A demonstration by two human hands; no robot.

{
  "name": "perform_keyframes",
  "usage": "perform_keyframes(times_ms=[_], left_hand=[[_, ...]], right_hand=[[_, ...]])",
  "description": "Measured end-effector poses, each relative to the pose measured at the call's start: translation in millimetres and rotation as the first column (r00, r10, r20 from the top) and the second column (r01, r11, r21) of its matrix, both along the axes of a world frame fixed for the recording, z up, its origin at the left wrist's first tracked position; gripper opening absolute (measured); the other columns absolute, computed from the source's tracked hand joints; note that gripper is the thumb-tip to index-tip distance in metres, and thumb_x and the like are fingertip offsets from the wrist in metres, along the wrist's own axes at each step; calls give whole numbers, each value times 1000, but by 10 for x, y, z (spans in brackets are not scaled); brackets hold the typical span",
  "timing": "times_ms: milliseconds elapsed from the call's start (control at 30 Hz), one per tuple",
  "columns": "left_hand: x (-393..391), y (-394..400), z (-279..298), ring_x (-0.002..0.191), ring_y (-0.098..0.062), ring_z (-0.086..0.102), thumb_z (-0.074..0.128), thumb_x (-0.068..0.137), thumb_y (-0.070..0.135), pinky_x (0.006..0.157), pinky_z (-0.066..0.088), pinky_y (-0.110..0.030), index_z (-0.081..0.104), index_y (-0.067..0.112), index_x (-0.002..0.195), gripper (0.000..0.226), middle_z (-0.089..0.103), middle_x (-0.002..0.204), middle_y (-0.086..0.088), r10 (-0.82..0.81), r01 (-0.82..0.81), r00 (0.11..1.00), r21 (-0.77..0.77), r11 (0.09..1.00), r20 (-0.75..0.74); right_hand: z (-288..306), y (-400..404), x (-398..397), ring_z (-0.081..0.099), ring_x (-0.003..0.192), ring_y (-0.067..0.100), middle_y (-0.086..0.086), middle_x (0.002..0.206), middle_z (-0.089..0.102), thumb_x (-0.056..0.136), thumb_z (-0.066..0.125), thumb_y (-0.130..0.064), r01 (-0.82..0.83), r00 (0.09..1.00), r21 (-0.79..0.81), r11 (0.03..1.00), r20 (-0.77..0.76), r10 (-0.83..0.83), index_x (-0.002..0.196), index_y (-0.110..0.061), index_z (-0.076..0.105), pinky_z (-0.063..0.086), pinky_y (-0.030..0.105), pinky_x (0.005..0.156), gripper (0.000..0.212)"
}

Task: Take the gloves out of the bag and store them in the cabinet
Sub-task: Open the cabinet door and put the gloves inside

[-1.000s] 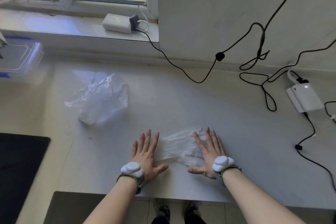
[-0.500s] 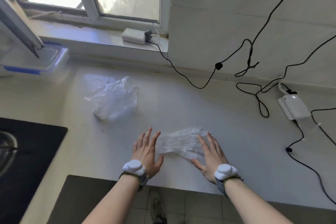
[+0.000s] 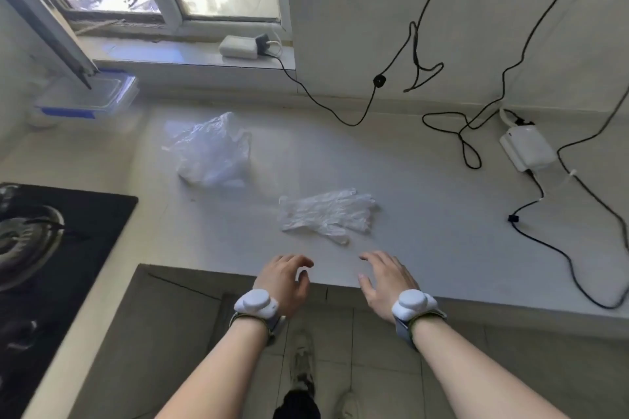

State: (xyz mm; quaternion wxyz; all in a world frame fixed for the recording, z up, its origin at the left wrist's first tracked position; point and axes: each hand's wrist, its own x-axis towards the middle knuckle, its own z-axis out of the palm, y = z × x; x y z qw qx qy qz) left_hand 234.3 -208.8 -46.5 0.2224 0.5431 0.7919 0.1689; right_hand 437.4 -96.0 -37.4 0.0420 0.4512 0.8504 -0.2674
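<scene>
While our left hand (image 3: 284, 282) and right hand (image 3: 386, 282) hover loosely spread and empty, we count one bag (image 3: 211, 150) upper left, one gloves (image 3: 326, 214) pile mid-desk (image 3: 442, 231).

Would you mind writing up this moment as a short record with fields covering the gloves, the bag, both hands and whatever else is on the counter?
gloves: clear gloves lying flat on the white counter, out of the bag
bag: crumpled clear plastic bag, behind and left of the gloves, apart from them
left hand: left hand at the counter's front edge, fingers curled, holding nothing
right hand: right hand at the front edge, open, holding nothing
other items: black cables, white adapter, lidded container, black stove
cabinet: not visible
</scene>
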Motion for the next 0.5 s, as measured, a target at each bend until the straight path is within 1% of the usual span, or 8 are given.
perform_keyframes(times_ms=[100, 200, 267, 333, 367, 433, 500], left_hand=[[63, -96, -74, 107, -16, 60, 52, 90, 27, 90, 46, -26, 66, 26, 113, 26, 70, 112, 7, 4, -4, 1000, -84, 996, -1], [125, -191, -118, 106, -17, 63, 52, 86, 29, 88, 47, -25, 68, 30, 110, 28, 72, 108, 7, 53, -45, 998, -167, 985, 45], [114, -222, -130, 108, -15, 63, 52, 85, 29, 85, 45, -21, 67, 31, 112, 31, 71, 111, 7, 89, -73, 994, -223, 972, 65], [82, -266, -205, 115, -17, 61, 52, 87, 26, 91, 46, -23, 64, 29, 120, 36, 69, 121, 5, 91, -64, 993, -312, 948, 73], [59, -286, -268, 120, -18, 59, 51, 88, 25, 97, 46, -26, 61, 26, 126, 40, 66, 127, 3, 92, -59, 993, -355, 933, 78], [6, -318, -382, 132, -21, 49, 50, 90, 22, 109, 39, -30, 51, 22, 138, 48, 56, 142, -2, 92, -49, 992, -427, 903, 81], [-55, -347, -488, 141, -24, 37, 48, 91, 21, 116, 30, -32, 42, 20, 146, 55, 40, 154, -7, 95, -57, 994, -457, 888, 62]], right_hand=[[-50, -127, 169, 54, 119, 18, -6, 129, 61, 94, 44, -36, -13, 1000, -18, 1000, 18, 13, 127, -26, 56, 42, 29, 98, 37], [-98, -192, 317, 62, 109, 19, -7, 117, 70, 92, 45, -33, -3, 1000, -47, 999, 31, 5, 116, -29, 63, 46, 27, 90, 31], [-122, -197, 308, 65, 106, 20, -8, 112, 72, 90, 45, -33, -1, 999, -69, 998, 46, 4, 113, -32, 65, 50, 29, 87, 30], [-194, -274, 220, 65, 106, 20, -9, 112, 73, 89, 45, -35, -41, 997, -109, 993, 57, 47, 113, -34, 65, 52, 31, 87, 32], [-255, -326, 152, 65, 107, 19, -10, 113, 72, 88, 44, -36, -66, 996, -133, 989, 46, 73, 115, -35, 64, 52, 30, 87, 33], [-359, -415, -1, 62, 114, 17, -12, 123, 68, 88, 43, -36, -124, 990, -194, 973, 41, 135, 124, -36, 60, 51, 30, 92, 39], [-488, -456, -181, 52, 130, 16, -10, 142, 56, 91, 42, -33, -189, 978, -266, 945, 34, 205, 138, -33, 50, 44, 30, 105, 48]])
